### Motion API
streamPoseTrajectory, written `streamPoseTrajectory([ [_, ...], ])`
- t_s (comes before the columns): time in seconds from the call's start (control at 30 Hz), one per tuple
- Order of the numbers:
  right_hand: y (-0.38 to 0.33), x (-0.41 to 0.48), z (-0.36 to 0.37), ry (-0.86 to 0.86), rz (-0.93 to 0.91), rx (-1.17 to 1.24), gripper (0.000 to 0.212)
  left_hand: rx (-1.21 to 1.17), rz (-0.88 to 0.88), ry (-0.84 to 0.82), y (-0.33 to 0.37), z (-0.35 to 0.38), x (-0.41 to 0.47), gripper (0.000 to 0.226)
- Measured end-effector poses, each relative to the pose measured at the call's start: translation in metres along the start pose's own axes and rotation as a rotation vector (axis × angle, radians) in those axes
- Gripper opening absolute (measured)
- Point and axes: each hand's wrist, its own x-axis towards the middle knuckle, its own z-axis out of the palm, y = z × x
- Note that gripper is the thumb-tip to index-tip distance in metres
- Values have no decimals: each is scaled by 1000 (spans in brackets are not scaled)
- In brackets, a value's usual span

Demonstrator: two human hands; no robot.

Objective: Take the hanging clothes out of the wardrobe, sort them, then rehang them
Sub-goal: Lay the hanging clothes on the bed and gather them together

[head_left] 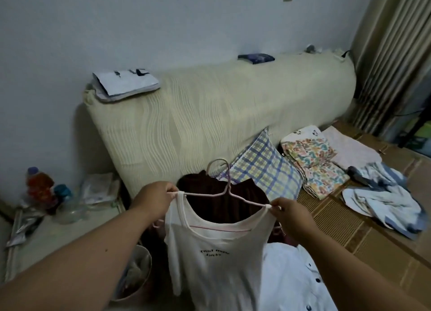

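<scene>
Two hands hold one white sleeveless top (217, 264), printed with small dark lettering across the chest, on one pale pink hanger (224, 192) above the bed. Left hand (152, 197) pinches the left strap at the hanger's end; right hand (290, 214) pinches the right strap likewise. Behind lies one dark brown garment (203, 184); below, one white shirt (296, 275) with dark buttons; beyond, one plaid pillow (265, 168).

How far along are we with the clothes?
Done: several clothes lie out on the bed: a brown garment, a white shirt, a blue-white cloth. In hand: left hand and right hand pinch the straps of the tank top on a pink hanger. Left: rehanging; no wardrobe in view.
</scene>
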Motion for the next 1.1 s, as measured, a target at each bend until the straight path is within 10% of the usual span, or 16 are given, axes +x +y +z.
streamPoseTrajectory([
  [0.37,5,173,-2,-35,80,-84,27,-47,-56,42,5,47,193,18],
  [0.8,74,343,130,-54,462,20,30,104,-69,-303,-54,189,379,20],
  [1.1,65,323,129,-93,421,-207,79,265,191,-572,-4,221,377,77],
])
